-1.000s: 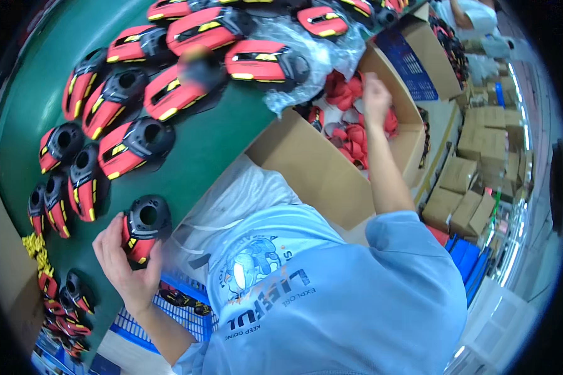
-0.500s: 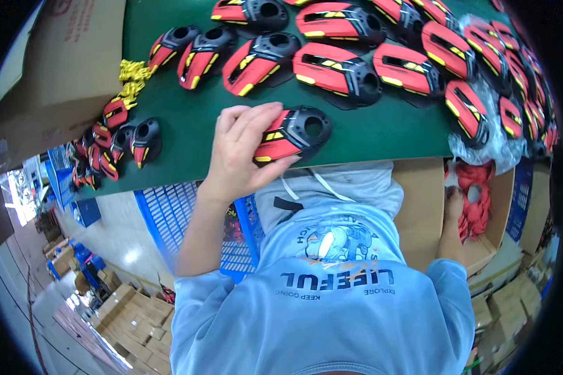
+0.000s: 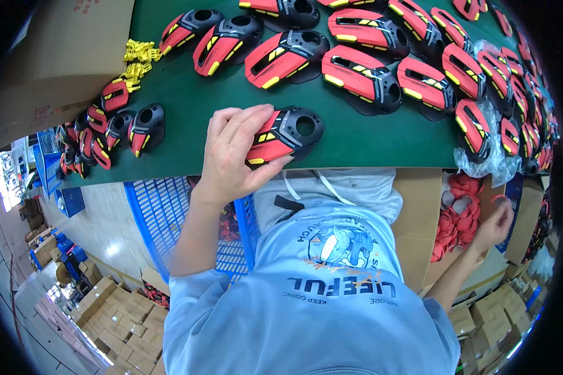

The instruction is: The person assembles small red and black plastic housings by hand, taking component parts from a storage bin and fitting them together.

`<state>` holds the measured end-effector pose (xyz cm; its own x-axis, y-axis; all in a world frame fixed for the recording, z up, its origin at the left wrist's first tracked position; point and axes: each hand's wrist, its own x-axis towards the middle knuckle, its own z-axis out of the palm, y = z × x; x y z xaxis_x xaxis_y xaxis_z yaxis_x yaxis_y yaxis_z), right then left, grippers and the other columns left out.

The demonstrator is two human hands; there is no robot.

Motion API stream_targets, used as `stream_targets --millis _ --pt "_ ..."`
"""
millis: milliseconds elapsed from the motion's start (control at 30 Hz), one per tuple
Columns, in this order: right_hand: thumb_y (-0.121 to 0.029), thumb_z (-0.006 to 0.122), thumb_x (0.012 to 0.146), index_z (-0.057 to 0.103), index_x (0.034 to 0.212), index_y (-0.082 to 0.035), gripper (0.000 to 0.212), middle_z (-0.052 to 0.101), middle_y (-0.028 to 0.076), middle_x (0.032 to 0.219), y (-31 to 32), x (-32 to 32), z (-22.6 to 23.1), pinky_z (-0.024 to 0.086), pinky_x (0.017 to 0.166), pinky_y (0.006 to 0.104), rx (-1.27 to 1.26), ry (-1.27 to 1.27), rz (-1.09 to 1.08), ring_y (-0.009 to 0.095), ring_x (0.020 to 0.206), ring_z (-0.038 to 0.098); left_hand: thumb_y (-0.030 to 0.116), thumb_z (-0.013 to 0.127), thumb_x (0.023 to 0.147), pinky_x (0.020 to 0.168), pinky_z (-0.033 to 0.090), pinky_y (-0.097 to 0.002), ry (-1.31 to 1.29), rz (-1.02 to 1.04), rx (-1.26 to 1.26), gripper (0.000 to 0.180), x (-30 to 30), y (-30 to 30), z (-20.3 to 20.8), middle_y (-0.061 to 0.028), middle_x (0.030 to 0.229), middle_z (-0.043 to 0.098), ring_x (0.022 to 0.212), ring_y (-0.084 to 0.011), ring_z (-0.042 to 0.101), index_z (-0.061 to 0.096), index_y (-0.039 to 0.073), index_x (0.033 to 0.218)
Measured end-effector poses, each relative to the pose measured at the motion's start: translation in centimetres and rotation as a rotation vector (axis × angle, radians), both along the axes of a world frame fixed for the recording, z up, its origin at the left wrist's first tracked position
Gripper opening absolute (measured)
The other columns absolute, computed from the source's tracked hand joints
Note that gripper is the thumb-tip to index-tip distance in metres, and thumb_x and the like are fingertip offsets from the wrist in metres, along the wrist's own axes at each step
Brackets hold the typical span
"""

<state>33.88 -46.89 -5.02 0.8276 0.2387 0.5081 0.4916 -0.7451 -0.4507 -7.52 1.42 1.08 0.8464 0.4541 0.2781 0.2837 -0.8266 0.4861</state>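
Thumb and fingers of the left hand (image 3: 233,153) clasp a red-and-black plastic shell (image 3: 284,136) at the near edge of the green table (image 3: 184,103), apparently steadying it; the right hand (image 3: 495,225) curls its fingers beside a cardboard box (image 3: 416,203), any pinch unclear.

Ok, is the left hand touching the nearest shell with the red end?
Touching: the head view shows the left hand gripping the shell by its red end, between thumb and fingers.

Light-blue short-sleeved shirt (image 3: 313,334) with dark print (image 3: 322,285), grey bottoms (image 3: 372,187), white drawstrings (image 3: 336,192)
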Motion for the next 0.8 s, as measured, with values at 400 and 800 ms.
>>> stream_targets --millis 400,800 --pt "0.007 0.07 0.079 0.075 0.11 0.002 0.032 0.075 0.011 0.098 35.5 -19.8 7.4 0.052 0.065 0.0286 0.486 0.753 1.399 0.017 0.075 0.067 0.027 0.09 0.07 0.099 0.049 -0.0442 -0.091 0.056 -0.038 0.071 -2.5 0.4 -0.8 -0.0137 0.129 0.069 0.11 -0.0348 0.061 0.065 0.002 0.132" --pt "-0.017 0.059 0.108 0.068 0.122 -0.002 0.023 0.069 0.0 0.102 37.6 -20.3 7.4 0.052 0.07 0.0229 0.181 1.532 1.081 0.006 0.082 0.066 0.03 0.09 0.07 0.095 0.05 -0.0447 -0.188 0.051 -0.049 0.072 -3.3 0.4 -1.7 -0.013 0.127 0.069 0.105 -0.0349 0.06 0.064 0.003 0.131"
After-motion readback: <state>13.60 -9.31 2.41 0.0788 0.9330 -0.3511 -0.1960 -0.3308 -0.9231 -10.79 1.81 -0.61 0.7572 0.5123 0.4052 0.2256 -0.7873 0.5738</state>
